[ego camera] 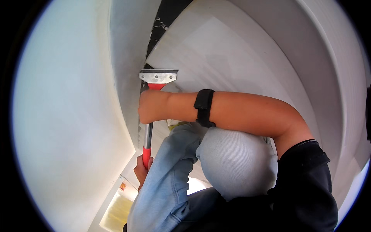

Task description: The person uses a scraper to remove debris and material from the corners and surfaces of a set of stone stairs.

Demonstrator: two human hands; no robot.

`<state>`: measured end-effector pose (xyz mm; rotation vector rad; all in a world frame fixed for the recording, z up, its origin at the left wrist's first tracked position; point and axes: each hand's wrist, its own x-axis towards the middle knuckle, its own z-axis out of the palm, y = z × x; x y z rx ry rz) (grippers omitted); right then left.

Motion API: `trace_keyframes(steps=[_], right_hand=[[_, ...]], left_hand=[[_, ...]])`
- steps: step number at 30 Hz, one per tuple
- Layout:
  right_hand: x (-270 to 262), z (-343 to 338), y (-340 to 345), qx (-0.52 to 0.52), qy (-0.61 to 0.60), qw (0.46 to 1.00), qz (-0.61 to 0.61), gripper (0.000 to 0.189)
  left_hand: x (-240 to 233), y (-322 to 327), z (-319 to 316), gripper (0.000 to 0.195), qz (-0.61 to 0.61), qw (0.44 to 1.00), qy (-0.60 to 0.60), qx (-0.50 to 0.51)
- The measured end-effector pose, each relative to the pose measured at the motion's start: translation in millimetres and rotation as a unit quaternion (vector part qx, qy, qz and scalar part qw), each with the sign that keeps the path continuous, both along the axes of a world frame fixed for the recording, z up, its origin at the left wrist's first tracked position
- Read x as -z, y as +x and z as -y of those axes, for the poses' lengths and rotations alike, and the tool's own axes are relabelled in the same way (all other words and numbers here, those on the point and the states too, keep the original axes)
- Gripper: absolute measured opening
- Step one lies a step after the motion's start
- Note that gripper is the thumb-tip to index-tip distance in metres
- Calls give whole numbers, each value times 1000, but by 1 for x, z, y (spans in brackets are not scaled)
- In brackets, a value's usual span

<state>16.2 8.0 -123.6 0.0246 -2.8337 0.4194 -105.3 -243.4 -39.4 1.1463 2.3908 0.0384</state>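
Note:
A long-handled scraper [148,136] lies lengthwise before me, its wide metal blade head [158,76] pointing away. Three screws show on the blade clamp. My right hand [152,105] is closed around the upper end of the handle, just behind the red neck [156,86]. Lower down, my left hand [141,171] grips the red handle sleeve [146,156], partly hidden by my knee. The blade edge lies by the corner of a pale grey panel [226,55], beside a black, white-veined strip [162,24]; whether it touches either, I cannot tell.
A pale wall [66,101] rises close along the left. My bent legs in light jeans [237,159] are beneath my right forearm, which wears a black strap [204,107]. A grey raised band [289,52] curves along the right. Something yellowish [116,211] shows at lower left.

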Motion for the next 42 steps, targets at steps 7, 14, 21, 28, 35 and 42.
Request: trace_keyframes(steps=[7,14,21,28,35,42], right_hand=[[-26,-13,17,40,-54,998,5,5],[-35,-16,32,80,-95,992,6,6],[1,4,25,147,-92,980,-93,16],[-14,0,16,101,-137,985,-39,31],[29,29,-6,234,5,968,-87,20],[11,22,-20,307,-12,951,-41,16]], left_hand=[[-11,0,-7,27,42,999,7,26],[-29,-2,-32,22,150,984,36,85],[-8,-20,-29,19,198,978,14,73],[-18,-21,-41,29,150,983,-7,109],[9,-36,-62,28,117,976,0,183],[-1,-62,-87,30,142,967,7,213]])
